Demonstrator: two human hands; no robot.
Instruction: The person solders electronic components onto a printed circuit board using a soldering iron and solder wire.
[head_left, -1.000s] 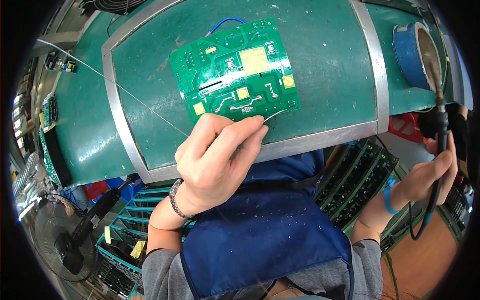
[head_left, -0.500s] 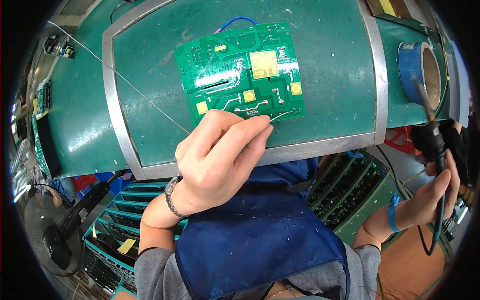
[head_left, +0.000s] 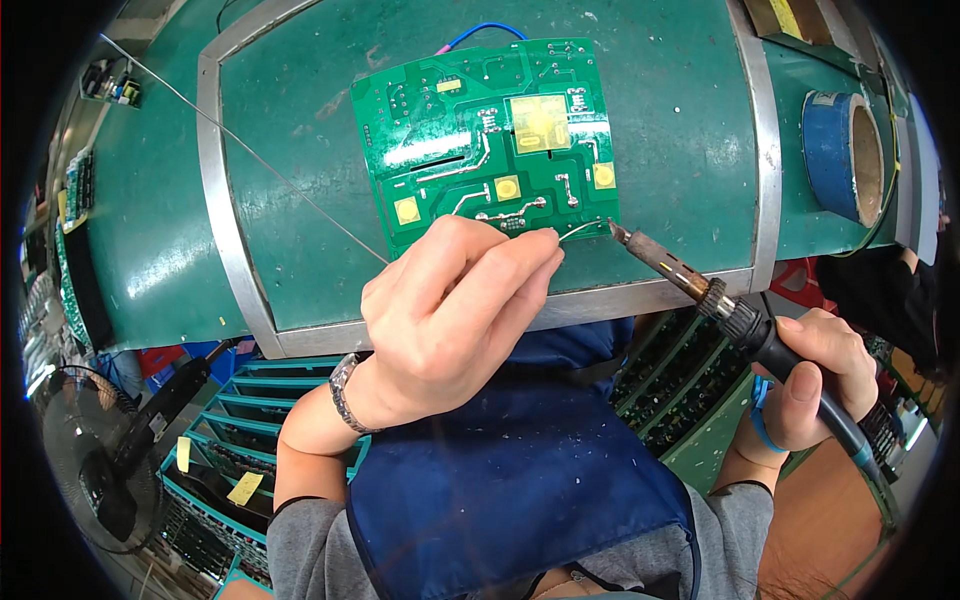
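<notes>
A green circuit board (head_left: 420, 125) with shiny solder tracks and yellow squares lies on the green bench. My left hand (head_left: 450, 315) is closed at the board's near edge, pinching a thin solder wire (head_left: 580, 229). The wire's short end points at the board's near right corner, while its long tail trails off to the upper left. In my right hand (head_left: 828, 362) is a black-handled soldering iron (head_left: 745, 325). Its tip (head_left: 616, 231) is at the near right corner, close to the wire's end; whether they touch I cannot tell. A blue lead (head_left: 485, 27) emerges behind the board.
A metal frame (head_left: 765, 150) borders the work area. A blue tape roll (head_left: 835, 155) stands at the right. Board racks (head_left: 250, 415) sit below the bench edge, and a black fan (head_left: 110, 460) is at lower left. A blue apron (head_left: 530, 470) covers my lap.
My right hand has brought the soldering iron leftward and down from the far right to the board's near right corner. My left hand has barely moved with the solder wire.
</notes>
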